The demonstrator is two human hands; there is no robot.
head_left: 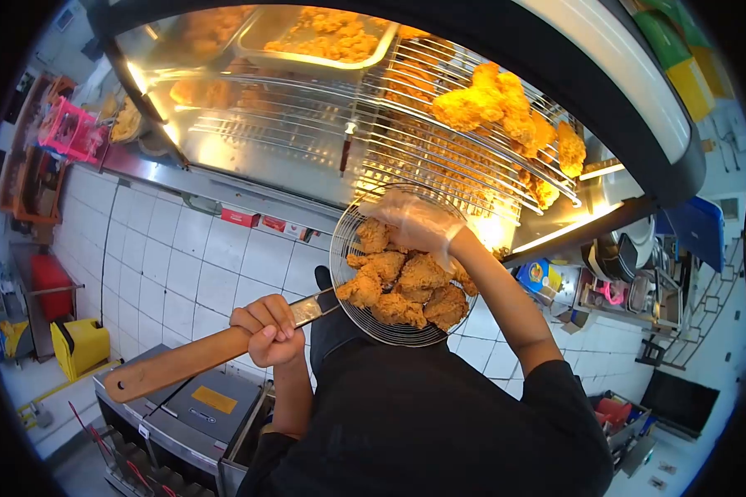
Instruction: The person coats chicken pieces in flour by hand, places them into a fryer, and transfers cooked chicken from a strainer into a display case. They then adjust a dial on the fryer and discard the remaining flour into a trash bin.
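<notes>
My left hand (267,330) is wrapped round the wooden handle (182,364) of a round wire skimmer (340,273), near its metal neck. Several pieces of browned fried chicken (423,277) lie heaped in the skimmer's basket. My right hand (414,219), in a clear plastic glove, reaches over the far side of the basket. Its fingers stretch out to the left, just above the chicken and close against it. The undersides of those fingers are hidden. Just beyond the basket is the lit display warmer with its wire racks (439,157).
More fried chicken (493,103) sits on the upper rack, and a metal tray (381,51) of small fried pieces stands at its left. The warmer's dark frame (588,74) arches overhead. A grey appliance (199,414) stands at lower left, a yellow bucket (81,346) beyond it.
</notes>
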